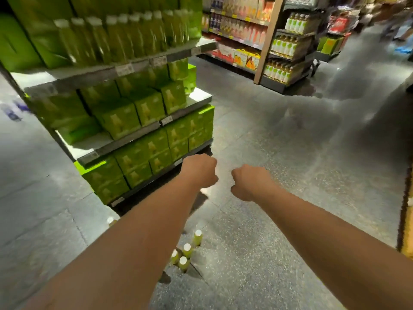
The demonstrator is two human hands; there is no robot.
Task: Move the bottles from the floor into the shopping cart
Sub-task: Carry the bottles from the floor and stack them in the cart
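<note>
Grey speckled shop floor (279, 153) stretches through a supermarket aisle, with some blur at the edges of the view. At the left stands a grey metal shelf unit (143, 61) whose top level carries tall green drink bottles with white caps (116, 36) and whose lower levels are stacked with bright green cardboard boxes (147, 108). Just right of its lowest corner the left hand (201, 171) reaches forward on a bare forearm, its fingers curled under into a fist with nothing seen in it. Below, between the two forearms, four small yellow-green plastic bottles with white caps (187, 250) stand upright on the floor in a close cluster, well apart from both hands. Near the left hand, the right hand (248, 182) is likewise curled into an empty fist. Farther back on the right, a wooden-framed shelf of orange and pink juice cartons (245, 30) adjoins a dark rack of pale bottles with green labels (288, 45).
</note>
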